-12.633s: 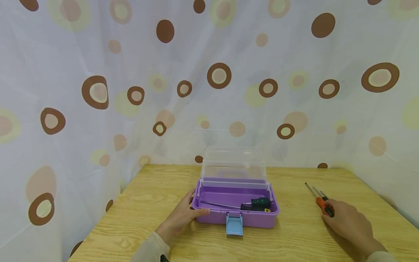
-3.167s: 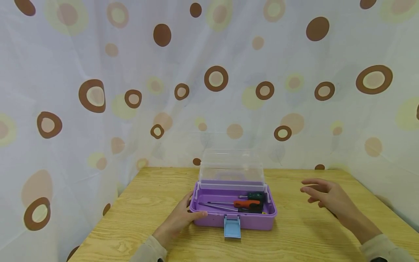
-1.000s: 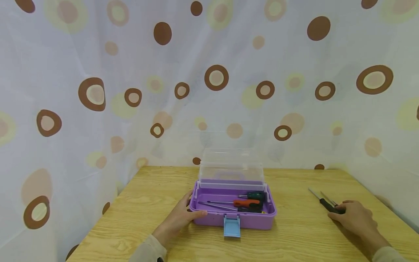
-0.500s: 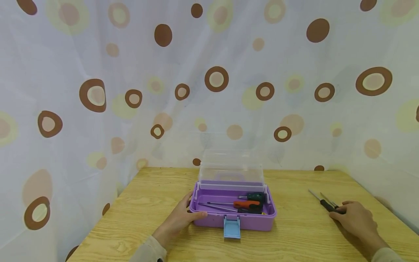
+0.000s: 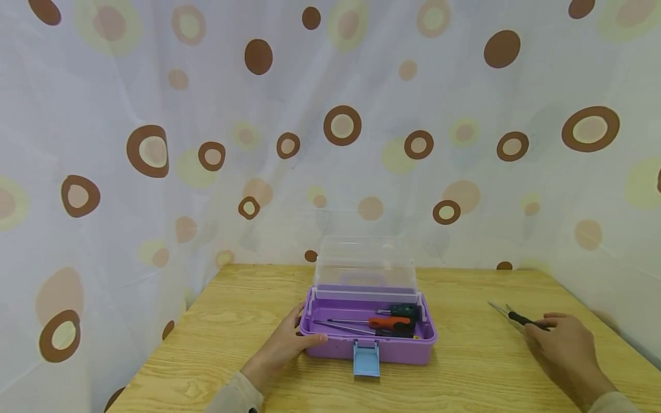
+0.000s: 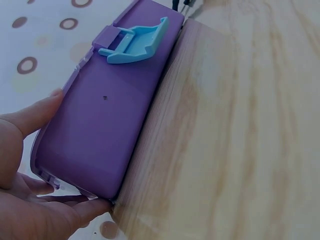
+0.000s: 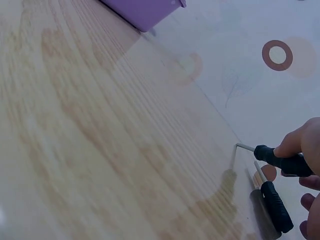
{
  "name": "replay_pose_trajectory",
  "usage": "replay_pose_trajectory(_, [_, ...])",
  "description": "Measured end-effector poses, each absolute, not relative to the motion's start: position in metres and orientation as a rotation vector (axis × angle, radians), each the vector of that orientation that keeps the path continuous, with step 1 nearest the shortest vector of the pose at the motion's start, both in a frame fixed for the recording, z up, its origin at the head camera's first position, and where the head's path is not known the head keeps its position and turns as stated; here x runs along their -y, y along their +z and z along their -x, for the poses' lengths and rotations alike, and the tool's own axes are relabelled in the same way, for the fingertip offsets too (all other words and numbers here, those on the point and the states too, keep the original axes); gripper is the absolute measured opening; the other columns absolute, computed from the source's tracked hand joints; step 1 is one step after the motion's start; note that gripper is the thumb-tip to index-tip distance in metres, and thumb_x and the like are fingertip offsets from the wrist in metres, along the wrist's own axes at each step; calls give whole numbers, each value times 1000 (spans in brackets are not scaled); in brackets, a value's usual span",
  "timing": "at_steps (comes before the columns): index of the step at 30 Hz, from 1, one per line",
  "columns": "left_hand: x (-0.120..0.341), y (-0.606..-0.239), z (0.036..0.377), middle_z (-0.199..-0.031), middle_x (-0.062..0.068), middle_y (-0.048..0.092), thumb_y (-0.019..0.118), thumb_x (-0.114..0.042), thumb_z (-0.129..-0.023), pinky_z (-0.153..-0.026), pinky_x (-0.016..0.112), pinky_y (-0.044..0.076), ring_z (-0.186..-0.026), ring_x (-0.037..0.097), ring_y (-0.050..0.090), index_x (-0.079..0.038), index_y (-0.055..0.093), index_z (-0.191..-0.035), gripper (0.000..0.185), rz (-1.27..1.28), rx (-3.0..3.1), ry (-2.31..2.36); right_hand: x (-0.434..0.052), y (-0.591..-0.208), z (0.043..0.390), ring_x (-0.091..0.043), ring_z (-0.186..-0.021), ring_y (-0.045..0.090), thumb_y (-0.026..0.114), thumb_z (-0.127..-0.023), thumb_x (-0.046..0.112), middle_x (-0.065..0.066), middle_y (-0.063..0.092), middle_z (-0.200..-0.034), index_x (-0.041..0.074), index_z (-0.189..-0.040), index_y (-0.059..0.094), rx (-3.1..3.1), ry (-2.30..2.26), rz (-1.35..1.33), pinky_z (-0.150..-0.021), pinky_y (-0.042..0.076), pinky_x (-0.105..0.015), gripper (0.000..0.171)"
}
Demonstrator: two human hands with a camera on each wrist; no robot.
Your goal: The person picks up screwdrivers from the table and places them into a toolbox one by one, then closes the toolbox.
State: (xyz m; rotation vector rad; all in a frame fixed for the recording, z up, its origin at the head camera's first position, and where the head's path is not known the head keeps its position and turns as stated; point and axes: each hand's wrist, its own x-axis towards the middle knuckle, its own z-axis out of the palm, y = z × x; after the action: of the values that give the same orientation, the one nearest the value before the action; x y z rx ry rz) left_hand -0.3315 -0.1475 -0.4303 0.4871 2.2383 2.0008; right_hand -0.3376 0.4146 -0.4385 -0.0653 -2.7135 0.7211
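My left hand [image 5: 286, 342] grips the left front corner of a purple toolbox [image 5: 335, 349], thumb over the rim and fingers along its end wall. Inside the box lie a green-handled screwdriver [image 5: 404, 310], an orange-handled screwdriver [image 5: 382, 322] and a black-handled screwdriver [image 5: 387, 332]. To the right, my right hand [image 5: 568, 344] pinches another black-handled screwdriver [image 7: 285, 161] by its handle, the shaft pointing away and left. In the right wrist view a second dark-handled screwdriver [image 7: 276, 207] lies on the table just beneath it; the hand mostly hides it in the head view.
The box's clear lid [image 5: 364, 264] stands raised at the back, and its light blue latch [image 5: 366, 362] hangs down in front. A wooden table [image 5: 454, 378] carries everything. Behind and beside it hangs a spotted curtain [image 5: 289, 183].
The orange-handled screwdriver has gone from the table into the box. My right hand has returned to the remaining screwdrivers and now has one pinched and slightly raised. My left hand stays on the box.
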Motion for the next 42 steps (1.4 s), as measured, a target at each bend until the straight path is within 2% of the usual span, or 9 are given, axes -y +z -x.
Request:
replay_pose_trajectory(6, [147, -431, 331, -156, 33, 34, 83, -14, -89, -114, 58, 35, -140, 49, 39, -1, 17, -164, 101, -490, -2233, 2007, -415, -437, 337, -64, -117, 45, 63, -103, 32, -42, 53, -132, -18, -103, 70, 2668, 743, 88, -89, 44, -70, 51])
replay_pose_trajectory(13, [147, -431, 333, -158, 33, 32, 83, -16, -89, -115, 59, 33, -143, 50, 34, -2, 18, -164, 100, -482, -2239, 2003, -415, -437, 339, -64, -117, 44, 61, -104, 32, -42, 52, -132, -19, -106, 69, 2660, 718, 53, -91, 42, -72, 52])
replay_pose_trajectory(22, [147, -430, 333, -158, 32, 33, 83, -16, -90, -114, 58, 33, -143, 49, 35, -2, 17, -164, 100, -478, -2231, 2004, -413, -432, 338, -65, -120, 41, 60, -105, 37, -42, 48, -136, -23, -113, 65, 2634, 819, 92, -91, 42, -72, 60])
replay_pose_trajectory(27, [147, -430, 332, -158, 32, 32, 82, -16, -90, -114, 58, 33, -143, 50, 34, -2, 17, -164, 100, -481, -2231, 2000, -412, -428, 337, -65, -121, 40, 57, -107, 38, -45, 41, -140, -24, -123, 59, 2625, 872, 91, -89, 43, -71, 64])
replay_pose_trajectory(30, [148, -430, 332, -158, 32, 32, 82, -15, -90, -115, 59, 33, -144, 50, 33, -2, 16, -164, 100, -480, -2225, 2002, -411, -427, 338, -66, -123, 38, 55, -107, 38, -45, 39, -142, -23, -126, 57, 2626, 897, 80, -90, 41, -72, 65])
replay_pose_trajectory(36, [147, -430, 332, -158, 33, 32, 83, -16, -89, -114, 59, 33, -143, 50, 34, -3, 17, -164, 101, -472, -2229, 1996, -408, -425, 338, -65, -127, 35, 54, -108, 39, -42, 41, -144, -21, -122, 62, 2617, 898, 43, -93, 37, -74, 63])
replay_pose_trajectory(42, [147, -430, 331, -158, 33, 31, 83, -15, -89, -115, 59, 32, -144, 51, 33, -3, 17, -164, 100, -471, -2228, 2002, -396, -416, 338, -64, -133, 29, 55, -107, 44, -39, 35, -151, -21, -127, 59, 2581, 1079, 57, -99, 33, -75, 67])
